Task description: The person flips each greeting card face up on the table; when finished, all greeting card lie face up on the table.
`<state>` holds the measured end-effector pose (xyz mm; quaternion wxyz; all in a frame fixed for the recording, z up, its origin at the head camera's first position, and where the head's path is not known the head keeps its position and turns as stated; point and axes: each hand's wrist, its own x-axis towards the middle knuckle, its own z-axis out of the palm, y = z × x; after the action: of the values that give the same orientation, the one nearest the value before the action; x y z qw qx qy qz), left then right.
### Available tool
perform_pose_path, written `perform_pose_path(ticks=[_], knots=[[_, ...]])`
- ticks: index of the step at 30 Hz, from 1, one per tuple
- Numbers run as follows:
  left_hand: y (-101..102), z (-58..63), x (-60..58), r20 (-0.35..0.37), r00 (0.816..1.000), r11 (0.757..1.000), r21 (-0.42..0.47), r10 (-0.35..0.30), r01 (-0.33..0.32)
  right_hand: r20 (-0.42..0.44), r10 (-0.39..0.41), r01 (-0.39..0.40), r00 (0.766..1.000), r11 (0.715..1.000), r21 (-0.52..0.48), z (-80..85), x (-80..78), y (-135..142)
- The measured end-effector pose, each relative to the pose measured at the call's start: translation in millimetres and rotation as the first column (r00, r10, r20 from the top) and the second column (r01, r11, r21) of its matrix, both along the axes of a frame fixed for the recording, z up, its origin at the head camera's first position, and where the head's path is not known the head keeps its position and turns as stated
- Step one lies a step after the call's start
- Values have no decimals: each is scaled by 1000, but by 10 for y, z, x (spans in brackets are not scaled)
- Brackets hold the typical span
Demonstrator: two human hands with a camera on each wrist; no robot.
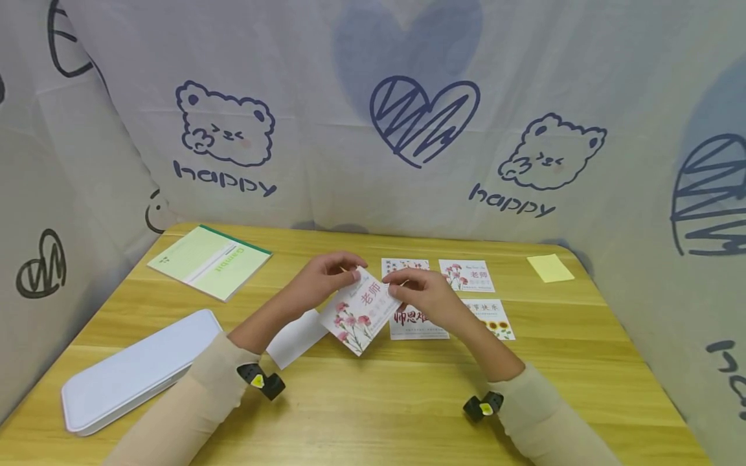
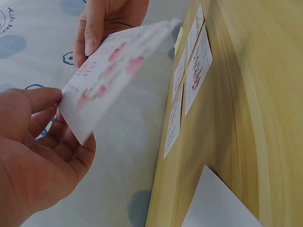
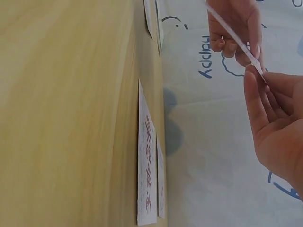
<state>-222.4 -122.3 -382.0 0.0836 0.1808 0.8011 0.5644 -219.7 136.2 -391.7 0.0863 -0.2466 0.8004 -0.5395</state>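
Observation:
A white greeting card with pink carnations and Chinese writing is held above the table, tilted. My left hand pinches its upper left edge between thumb and fingers. At the card's right corner, my right hand pinches it too, as the right wrist view also shows, where the card appears nearly edge-on. Beneath and left of it lies a blank white sheet. Several printed cards lie to the right in two rows, among them a carnation card, a sunflower card and one with red lettering, partly behind my right hand.
On the left are a green notebook and a long white case, close to my left forearm. A yellow sticky-note pad lies at the far right of the wooden table. A printed curtain hangs behind it.

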Motion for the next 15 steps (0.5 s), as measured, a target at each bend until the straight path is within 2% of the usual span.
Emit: perform_pose_path(ticks=[3,7,12,15], knots=[[-11,5,-5,-1,1000,1000,11,12,-12,17,-34,35,999,999,-42,8,-8,15],[-44,10,-28,-13,999,999,35,37,-36,51,-122,128,991,983,-134,17,-35,43],[-91,11,-62,-19,999,997,70,42,-41,74,-240,251,968,929,-272,32,-79,71],[-108,11,-81,-23,999,995,96,34,-32,72,-288,296,955,904,-310,43,-96,74]])
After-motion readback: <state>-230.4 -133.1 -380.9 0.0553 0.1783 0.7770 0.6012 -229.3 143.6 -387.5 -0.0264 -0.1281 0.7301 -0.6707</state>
